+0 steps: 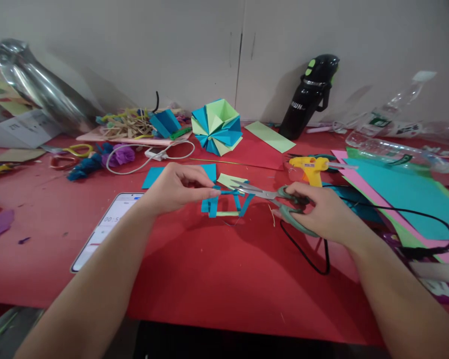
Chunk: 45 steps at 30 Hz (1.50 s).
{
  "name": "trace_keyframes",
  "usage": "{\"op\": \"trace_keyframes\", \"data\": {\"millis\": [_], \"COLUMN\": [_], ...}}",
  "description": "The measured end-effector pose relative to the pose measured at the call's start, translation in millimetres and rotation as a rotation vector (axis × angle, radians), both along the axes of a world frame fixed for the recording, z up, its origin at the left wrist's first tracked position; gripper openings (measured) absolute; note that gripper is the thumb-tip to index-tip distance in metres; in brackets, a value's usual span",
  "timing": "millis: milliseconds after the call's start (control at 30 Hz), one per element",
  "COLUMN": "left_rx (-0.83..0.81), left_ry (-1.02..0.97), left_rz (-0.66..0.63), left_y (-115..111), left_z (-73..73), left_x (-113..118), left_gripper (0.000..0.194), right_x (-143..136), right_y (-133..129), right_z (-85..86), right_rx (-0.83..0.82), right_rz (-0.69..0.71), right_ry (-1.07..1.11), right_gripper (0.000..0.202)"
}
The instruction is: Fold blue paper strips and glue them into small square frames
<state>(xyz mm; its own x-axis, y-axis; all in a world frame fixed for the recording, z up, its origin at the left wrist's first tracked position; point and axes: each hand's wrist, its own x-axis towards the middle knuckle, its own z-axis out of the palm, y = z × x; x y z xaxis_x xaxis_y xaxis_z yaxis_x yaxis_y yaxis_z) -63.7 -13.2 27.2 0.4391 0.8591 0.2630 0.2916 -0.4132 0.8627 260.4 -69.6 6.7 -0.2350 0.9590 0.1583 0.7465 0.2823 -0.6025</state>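
My left hand (181,187) pinches the upper left part of a small blue paper frame (212,205), which has a pale green strip along its bottom. In my right hand (314,207) are green-handled scissors (254,191). Their blades are parted and point left, at the upper edge of the frame. Whether the blades touch the paper cannot be made out. Behind the frame lie a pale green paper piece (230,180) and a blue sheet (152,175), partly hidden by my left hand.
A phone (114,217) lies under my left forearm. Behind stand a folded paper ball (217,127) and a black bottle (303,102). A yellow glue gun (309,167), its black cable and coloured sheets (404,199) are on the right. Scissors (78,149) lie at the left.
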Motion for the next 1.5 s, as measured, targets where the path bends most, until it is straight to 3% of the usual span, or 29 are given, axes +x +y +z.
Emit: {"op": "trace_keyframes", "data": {"millis": [267,967,1300,1500], "left_rx": [-0.081,-0.151,-0.098,-0.116], "left_ry": [-0.044,-0.027,0.039,-0.007], "left_rz": [-0.076,-0.059,-0.083,-0.068], "left_y": [-7,-11,-9,-9], "left_z": [-6.9,-2.4,-4.5,-3.4], "left_x": [15,17,15,16], "left_gripper": [0.004,0.005,0.010,0.011], "right_x": [-8,-5,-1,-6], "right_y": [0,0,1,-1], "right_z": [-1.9,-5.0,-6.2,-4.7], "right_rx": [-0.035,-0.063,-0.008,-0.009], "right_rz": [0.058,0.085,0.079,0.030], "right_ry": [-0.044,-0.064,-0.167,-0.141], "right_gripper": [0.015,0.012,0.010,0.026]}}
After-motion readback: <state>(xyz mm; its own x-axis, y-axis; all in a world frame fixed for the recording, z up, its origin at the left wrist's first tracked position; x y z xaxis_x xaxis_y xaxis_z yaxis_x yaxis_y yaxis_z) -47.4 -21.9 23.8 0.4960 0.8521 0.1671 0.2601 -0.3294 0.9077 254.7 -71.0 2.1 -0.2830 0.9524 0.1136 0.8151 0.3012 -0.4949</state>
